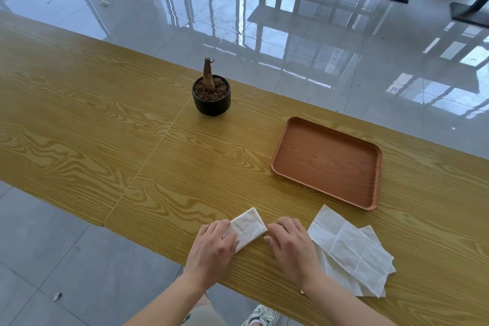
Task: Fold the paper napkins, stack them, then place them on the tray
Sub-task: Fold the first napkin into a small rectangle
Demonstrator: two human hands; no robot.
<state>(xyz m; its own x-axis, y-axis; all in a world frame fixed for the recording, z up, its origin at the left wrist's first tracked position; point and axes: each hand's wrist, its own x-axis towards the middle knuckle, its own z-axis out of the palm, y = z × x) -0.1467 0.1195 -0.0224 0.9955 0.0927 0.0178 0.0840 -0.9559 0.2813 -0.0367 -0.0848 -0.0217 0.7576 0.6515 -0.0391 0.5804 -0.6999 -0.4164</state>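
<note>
No text, label, brand, number or sign can be read anywhere in the view.

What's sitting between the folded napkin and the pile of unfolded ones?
The right hand lies there, as the head view shows.

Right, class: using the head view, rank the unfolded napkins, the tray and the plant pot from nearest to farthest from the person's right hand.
1. Unfolded napkins: just right of the right hand, partly under the wrist.
2. Tray: farther up the table, slightly to the right.
3. Plant pot: farthest, near the table's far edge, to the left.
</note>
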